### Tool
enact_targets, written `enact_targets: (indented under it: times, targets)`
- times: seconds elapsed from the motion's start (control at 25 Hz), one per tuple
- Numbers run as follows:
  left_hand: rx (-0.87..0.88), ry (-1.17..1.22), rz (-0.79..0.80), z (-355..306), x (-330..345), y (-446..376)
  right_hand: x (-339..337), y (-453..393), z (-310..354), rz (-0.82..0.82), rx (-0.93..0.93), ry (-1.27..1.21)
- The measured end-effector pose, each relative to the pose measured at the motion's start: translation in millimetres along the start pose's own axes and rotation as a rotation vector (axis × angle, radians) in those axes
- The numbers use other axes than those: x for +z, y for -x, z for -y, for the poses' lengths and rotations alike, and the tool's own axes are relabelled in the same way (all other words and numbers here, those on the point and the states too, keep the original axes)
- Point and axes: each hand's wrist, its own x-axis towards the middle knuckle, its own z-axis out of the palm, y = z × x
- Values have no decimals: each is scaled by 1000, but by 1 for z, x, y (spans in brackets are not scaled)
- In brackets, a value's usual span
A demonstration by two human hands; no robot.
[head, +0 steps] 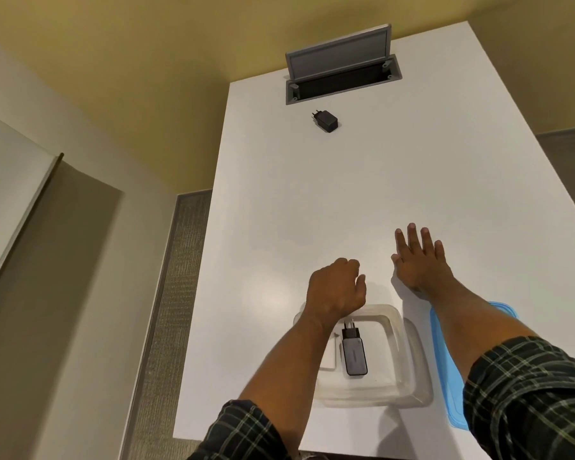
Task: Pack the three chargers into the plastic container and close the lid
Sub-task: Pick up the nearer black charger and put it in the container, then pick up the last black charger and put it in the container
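A clear plastic container (409, 370) sits on the white table near its front edge. Inside it lie a grey-and-black charger (354, 355) and a white charger (330, 356), the white one partly hidden by my left forearm. A black charger (326, 121) lies far off on the table, close to the cable hatch. The blue lid (445, 370) rests on the table right of the container, under my right forearm. My left hand (336, 288) hovers over the container's far rim, fingers loosely curled, holding nothing. My right hand (419, 260) lies flat on the table, fingers spread.
A grey cable hatch (342, 78) with its flap raised is set into the far end of the white table (346, 200). The table's left edge drops to a carpeted floor (180, 293). A yellow wall lies beyond.
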Motion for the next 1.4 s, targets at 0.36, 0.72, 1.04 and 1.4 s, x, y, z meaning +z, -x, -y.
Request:
enact_targets:
  times: [0.36,0.72,1.04,1.4]
  targets:
    - [25,-31,-35,33,-1,-69,28,-30,-6,-378,-37,40]
    - [-40,-33,51,57,-5,-176,1,-94,-4,-420,24,26]
    - [-86,-18,41,78,-10,-272,-31,-180,11,-463,78,5]
    - [-135,-55,38,99,-16,-377,-56,-232,10,-493,90,-6]
